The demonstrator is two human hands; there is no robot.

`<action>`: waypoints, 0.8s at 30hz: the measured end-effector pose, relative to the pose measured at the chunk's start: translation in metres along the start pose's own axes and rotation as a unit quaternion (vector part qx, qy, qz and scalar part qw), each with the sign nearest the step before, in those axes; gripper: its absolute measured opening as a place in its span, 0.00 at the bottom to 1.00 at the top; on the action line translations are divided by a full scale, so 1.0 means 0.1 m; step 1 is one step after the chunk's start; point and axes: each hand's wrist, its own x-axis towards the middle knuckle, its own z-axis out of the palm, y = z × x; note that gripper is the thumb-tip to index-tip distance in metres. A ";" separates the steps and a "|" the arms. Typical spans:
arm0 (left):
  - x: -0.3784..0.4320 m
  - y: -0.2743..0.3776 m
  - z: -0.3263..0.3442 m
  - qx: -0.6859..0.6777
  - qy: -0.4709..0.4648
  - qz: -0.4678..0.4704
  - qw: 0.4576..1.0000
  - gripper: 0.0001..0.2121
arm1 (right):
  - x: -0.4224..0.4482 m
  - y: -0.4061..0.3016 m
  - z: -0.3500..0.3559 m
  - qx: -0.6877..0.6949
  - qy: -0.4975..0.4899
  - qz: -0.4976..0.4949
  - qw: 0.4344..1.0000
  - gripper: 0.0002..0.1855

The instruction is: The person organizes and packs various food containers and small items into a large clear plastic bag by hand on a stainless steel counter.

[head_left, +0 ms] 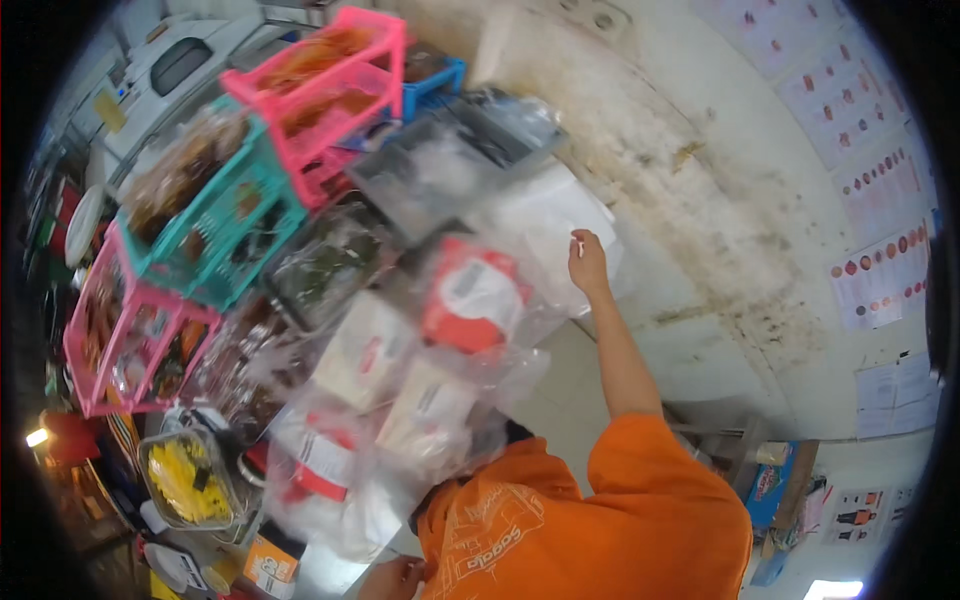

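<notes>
My right hand [587,259] is over the near right part of a stack of white sheets or bags [559,214], its fingers loosely curled; whether it grips anything cannot be told. At the bottom edge, my left hand [394,577] is partly cut off beside my orange shirt, near a shiny metal surface [334,566]. Between the hands lie clear plastic packs: a red and white one [476,300], two cream ones [367,349] and another red and white one [324,457] at the lower left. The packs are blurred.
Pink [341,71] and teal [217,225] plastic baskets hold bagged goods at the left. Near them are a grey tray [427,169], a clear-wrapped tray of greens [326,262] and a container of yellow food [187,480]. A stained wall [712,225] bounds the right.
</notes>
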 end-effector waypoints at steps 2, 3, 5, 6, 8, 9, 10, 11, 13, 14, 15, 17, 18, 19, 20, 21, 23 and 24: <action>-0.07 1.09 -0.41 -0.059 0.039 0.004 0.997 0.20 | -0.04 0.65 0.21 -0.024 -0.297 0.069 0.952 0.11; 0.03 1.59 -0.53 -0.001 0.118 0.065 0.991 0.11 | 0.06 0.88 0.25 -0.033 -0.432 0.093 0.897 0.12; 0.43 2.43 -0.86 0.082 0.187 0.139 0.969 0.08 | 0.15 0.92 0.21 -0.068 -0.363 0.056 0.928 0.14; 0.74 2.68 -1.03 0.151 0.210 0.219 0.941 0.10 | 0.15 0.84 0.21 -0.081 -0.332 0.038 0.939 0.15; 1.49 3.44 -1.24 0.134 0.303 0.259 0.907 0.09 | 0.24 0.85 0.30 -0.096 -0.275 0.026 0.956 0.15; 1.99 3.59 -1.29 0.191 0.369 0.330 0.848 0.11 | 0.34 0.90 0.34 -0.109 -0.242 0.016 0.964 0.15; 2.49 3.79 -1.30 0.156 0.344 0.418 0.826 0.15 | 0.39 0.99 0.41 -0.097 -0.281 0.044 0.954 0.13; 2.95 4.05 -1.22 0.123 0.292 0.407 0.857 0.20 | 0.43 1.11 0.54 -0.081 -0.322 0.069 0.941 0.12; 3.78 4.47 -0.87 0.189 0.382 0.438 0.792 0.22 | 0.64 1.34 0.63 0.014 -0.370 0.071 0.926 0.11; 4.14 4.66 -0.71 0.204 0.420 0.445 0.764 0.21 | 0.82 1.38 0.62 0.094 -0.376 0.049 0.921 0.10; 4.45 4.73 -0.66 0.185 0.416 0.430 0.780 0.19 | 0.99 1.38 0.53 0.172 -0.380 0.026 0.909 0.10; 4.99 4.68 -0.76 0.144 0.403 0.368 0.825 0.15 | 1.38 0.89 0.13 0.187 -0.430 0.174 0.866 0.08; 5.16 4.65 -0.78 0.124 0.374 0.334 0.856 0.13 | 1.35 0.88 -0.01 0.208 -0.360 0.171 0.893 0.07; 5.23 4.67 -0.77 0.085 0.371 0.338 0.861 0.11 | 1.23 0.95 -0.13 0.223 -0.284 0.175 0.916 0.07; 5.25 4.70 -0.83 0.047 0.373 0.340 0.862 0.08 | 1.04 1.01 -0.24 0.183 -0.343 0.128 0.912 0.07; 5.25 4.72 -0.91 0.008 0.377 0.339 0.862 0.06 | 0.78 1.06 -0.35 0.145 -0.402 0.077 0.901 0.07; 5.26 4.67 -1.08 0.015 0.417 0.418 0.807 0.06 | 0.43 1.23 -0.31 0.057 -0.419 -0.021 0.906 0.10; 5.24 4.68 -1.15 0.018 0.436 0.459 0.774 0.05 | 0.27 1.36 -0.18 0.002 -0.371 -0.069 0.926 0.13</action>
